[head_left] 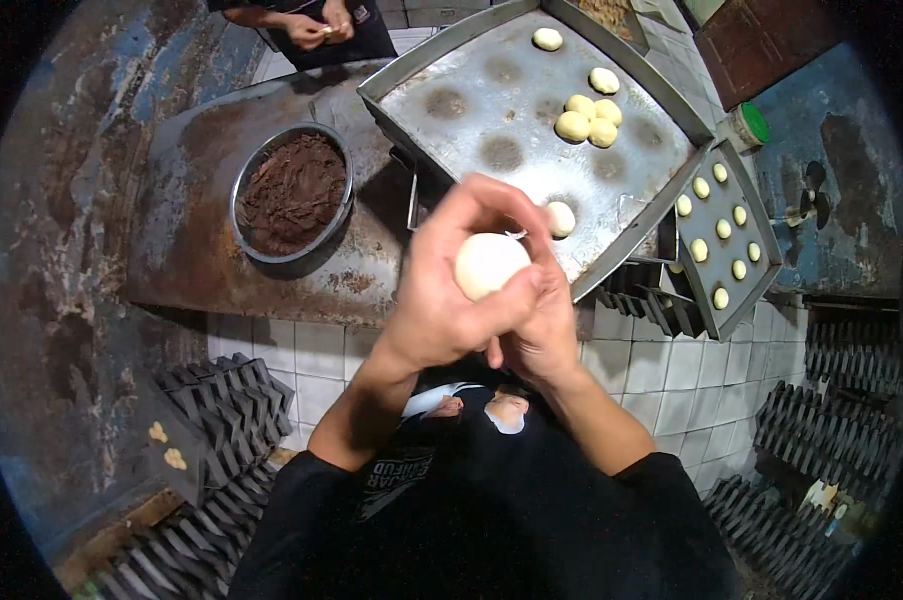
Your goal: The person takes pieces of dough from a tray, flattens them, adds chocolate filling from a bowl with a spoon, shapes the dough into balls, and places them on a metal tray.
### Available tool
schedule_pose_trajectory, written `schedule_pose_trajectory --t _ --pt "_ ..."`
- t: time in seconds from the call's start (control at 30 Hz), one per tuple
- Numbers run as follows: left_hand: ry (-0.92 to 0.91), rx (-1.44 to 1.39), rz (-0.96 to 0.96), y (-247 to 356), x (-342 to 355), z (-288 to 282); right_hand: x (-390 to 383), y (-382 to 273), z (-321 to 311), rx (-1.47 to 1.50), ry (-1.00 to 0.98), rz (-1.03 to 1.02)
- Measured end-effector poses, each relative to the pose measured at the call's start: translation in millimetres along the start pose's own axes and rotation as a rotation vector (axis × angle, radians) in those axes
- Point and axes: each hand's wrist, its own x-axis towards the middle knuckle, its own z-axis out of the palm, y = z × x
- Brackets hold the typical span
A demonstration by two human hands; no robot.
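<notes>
A smooth, pale dough ball (492, 265) is cupped between my two hands, above the table's near edge. My left hand (427, 305) wraps it from the left, its fingers curled over the top. From the other side my right hand (547, 315) closes around it, and the fingers partly hide one another. Just beyond my fingers, a single dough ball (561, 219) rests on a large metal tray (472, 95). Farther back on that tray are a cluster of dough balls (589, 120) and two separate ones. A metal bowl (290, 262) of dark brown filling (297, 192) stands to the left.
The worn table (187, 235) carries the bowl and large tray. A smaller tray (712, 212) with several dough balls sits right, near a green-lidded tub (754, 123). Stacked dark trays (222, 410) flank me. Across the table, another person's hands (317, 25) hold a small pale piece.
</notes>
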Motion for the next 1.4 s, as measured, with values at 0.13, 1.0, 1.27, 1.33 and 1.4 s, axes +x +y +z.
schedule_pose_trajectory --t 0.13,1.0,1.27,1.33,1.4 --pt "-0.035 -0.080 0.063 -15 -3 19 7 11 1 -0.289 0.303 -0.346" --pt "0.040 1.205 0.010 -134 57 -115 207 6 -115 -2.315 -0.648 -0.429" --pt "0.040 1.116 -0.016 -133 58 -110 235 -33 -143 -1.093 -0.459 0.212" --pt "0.043 1.128 -0.046 -129 55 -115 221 -69 -127 -1.615 -0.416 -0.052" --pt "0.035 1.137 -0.033 -130 59 -113 210 -98 -135 -2.139 -0.397 -0.331"
